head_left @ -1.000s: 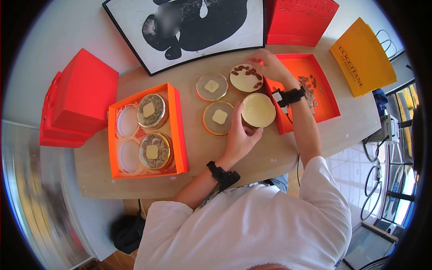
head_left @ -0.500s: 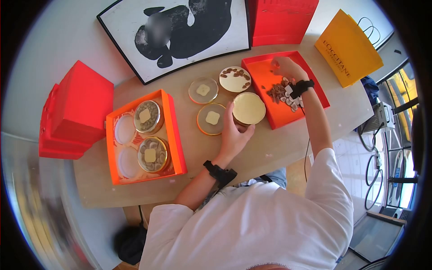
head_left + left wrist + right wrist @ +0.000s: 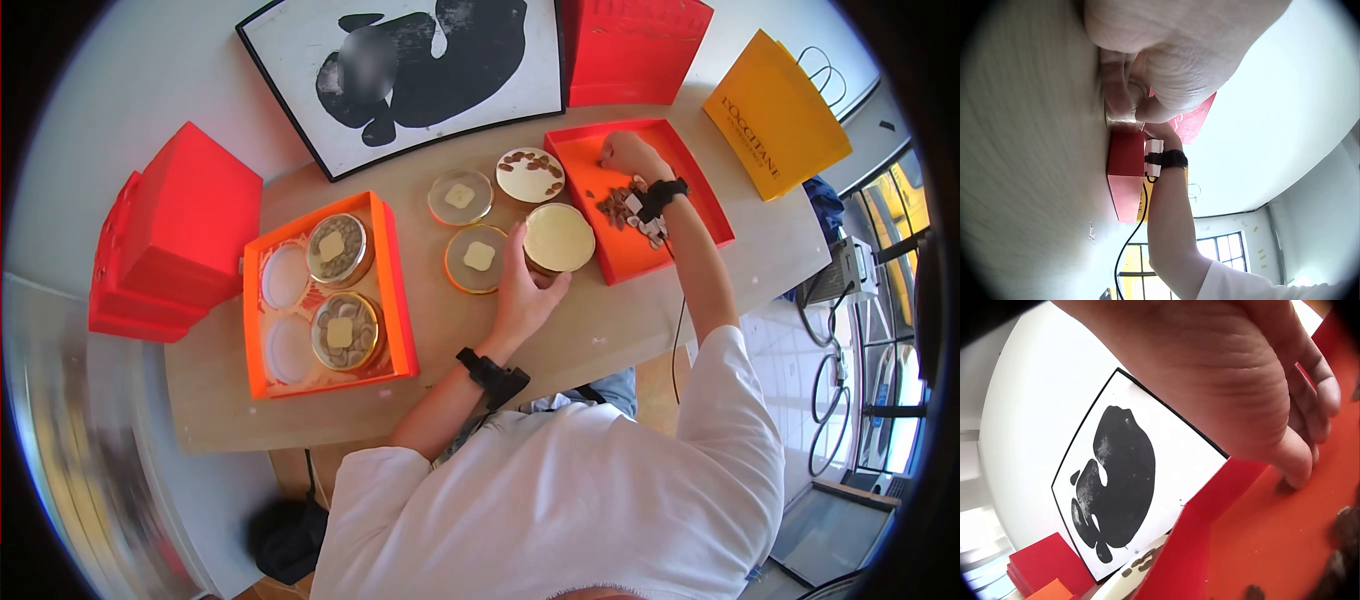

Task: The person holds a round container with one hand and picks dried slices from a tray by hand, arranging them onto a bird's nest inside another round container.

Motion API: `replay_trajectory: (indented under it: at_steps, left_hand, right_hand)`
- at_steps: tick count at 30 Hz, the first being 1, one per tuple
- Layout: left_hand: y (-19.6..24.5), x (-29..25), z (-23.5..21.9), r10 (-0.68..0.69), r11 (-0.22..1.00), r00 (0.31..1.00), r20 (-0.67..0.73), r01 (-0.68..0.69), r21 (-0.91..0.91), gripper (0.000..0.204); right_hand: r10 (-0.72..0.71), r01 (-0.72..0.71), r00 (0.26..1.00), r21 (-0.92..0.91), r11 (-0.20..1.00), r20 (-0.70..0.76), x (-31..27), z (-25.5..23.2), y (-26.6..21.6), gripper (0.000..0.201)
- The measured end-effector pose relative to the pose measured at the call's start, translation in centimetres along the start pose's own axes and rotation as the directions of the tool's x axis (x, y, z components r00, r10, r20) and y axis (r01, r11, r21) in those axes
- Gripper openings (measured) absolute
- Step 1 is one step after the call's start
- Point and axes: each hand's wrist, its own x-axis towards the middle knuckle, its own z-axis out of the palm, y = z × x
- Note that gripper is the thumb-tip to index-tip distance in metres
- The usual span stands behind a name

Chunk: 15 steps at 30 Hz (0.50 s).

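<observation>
While the left hand (image 3: 527, 290) grips a round gold-lidded tin (image 3: 558, 238) to steady it, the right hand (image 3: 628, 155), at two o'clock, pinches a brown piece inside the red cardboard tray (image 3: 690, 195).

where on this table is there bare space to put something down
Bare table runs along the near edge, between the orange box and the red tray. Around the gold tin and lids it is crowded.
</observation>
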Motion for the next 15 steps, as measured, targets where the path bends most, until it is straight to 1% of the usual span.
replay_trajectory:
  at_steps: [2, 3, 5, 8, 11, 12, 15]
  left_hand:
    - [-0.3, 0.2, 0.1, 0.051, 0.998, 0.999, -0.015, -0.051, 0.04, 0.103]
    - [-0.4, 0.2, 0.2, 0.069, 0.996, 0.997, -0.027, -0.067, 0.054, 0.103]
    - [-0.3, 0.1, 0.2, 0.07, 0.996, 0.997, -0.033, -0.068, 0.055, 0.103]
    - [0.0, 0.1, 0.1, 0.035, 0.999, 0.999, -0.014, -0.034, 0.014, 0.103]
    - [0.5, 0.0, 0.0, -0.013, 0.999, 1.0, 0.003, 0.013, -0.029, 0.103]
    - [0.8, -0.1, 0.0, -0.045, 0.998, 0.999, 0.01, 0.046, -0.047, 0.102]
    - [0.8, -0.1, 0.0, -0.064, 0.997, 0.998, 0.006, 0.064, -0.05, 0.102]
  right_hand:
    - [0.079, -0.082, 0.996, -0.074, 0.994, -0.045, -1.2, -1.6, -3.5, 0.024]
    - [0.007, -0.006, 0.999, 0.028, 1.0, -0.042, -1.2, -2.3, -4.5, 0.023]
    - [-0.129, 0.138, 0.99, 0.231, 0.963, -0.053, -1.2, -2.7, -5.9, 0.021]
    - [-0.231, 0.285, 0.955, 0.371, 0.884, -0.184, -1.3, -1.7, -9.1, 0.022]
    - [-0.263, 0.283, 0.959, 0.474, 0.834, -0.11, -1.3, -1.0, -12.0, 0.02]
    - [-0.247, 0.261, 0.964, 0.495, 0.829, -0.096, -1.4, -0.8, -12.8, 0.019]
    - [-0.128, 0.084, 0.991, 0.556, 0.827, 0.042, -1.9, -1.1, -14.8, 0.02]
